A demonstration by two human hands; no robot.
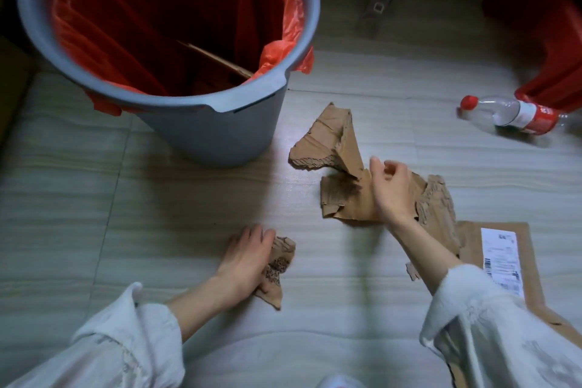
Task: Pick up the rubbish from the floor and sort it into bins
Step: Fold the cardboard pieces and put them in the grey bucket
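A grey bin [217,123] lined with a red bag stands on the floor at the upper left, with a piece of cardboard inside. My left hand [244,257] grips a small torn cardboard scrap [277,268] on the floor at the lower middle. My right hand [392,189] hovers over a larger torn, crumpled cardboard piece [333,148] right of the bin, fingers loosely spread and holding nothing. An empty plastic bottle [510,113] with a red cap and red label lies on its side at the right.
A flat cardboard sheet with a white shipping label [504,261] lies at the lower right, under my right sleeve. A red bag or second bin [551,41] sits at the upper right. A small dark object [378,6] lies at the far wall.
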